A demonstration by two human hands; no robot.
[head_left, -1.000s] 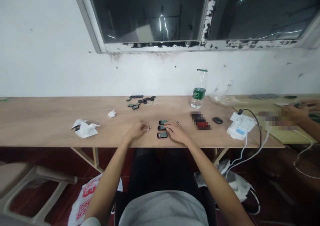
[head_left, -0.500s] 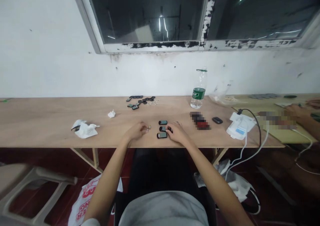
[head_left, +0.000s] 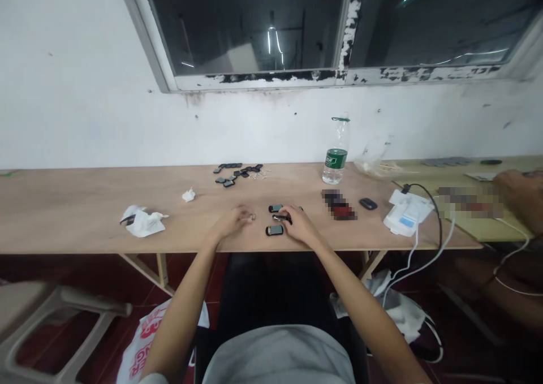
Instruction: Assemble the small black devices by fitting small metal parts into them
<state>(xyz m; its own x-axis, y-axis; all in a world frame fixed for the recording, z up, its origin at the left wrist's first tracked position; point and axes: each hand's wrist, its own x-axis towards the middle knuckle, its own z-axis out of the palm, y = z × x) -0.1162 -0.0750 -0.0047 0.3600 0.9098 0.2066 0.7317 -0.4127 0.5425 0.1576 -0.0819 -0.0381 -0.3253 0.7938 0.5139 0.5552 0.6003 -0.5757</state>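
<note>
Two hands, left (head_left: 231, 223), right (head_left: 300, 225), by plywood table (head_left: 85, 203) edge

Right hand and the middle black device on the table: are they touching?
Touching. The head view shows the fingertips of the right hand pressed onto the right end of the black device, with no gap between them.

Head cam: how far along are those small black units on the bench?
Roughly, from the layout: two black units lie set out on the plywood table and look finished. In hand: the right hand grips a third unit, while the left hand is beside a small metallic bit. Left: small dark pieces lying loose farther along.
</note>
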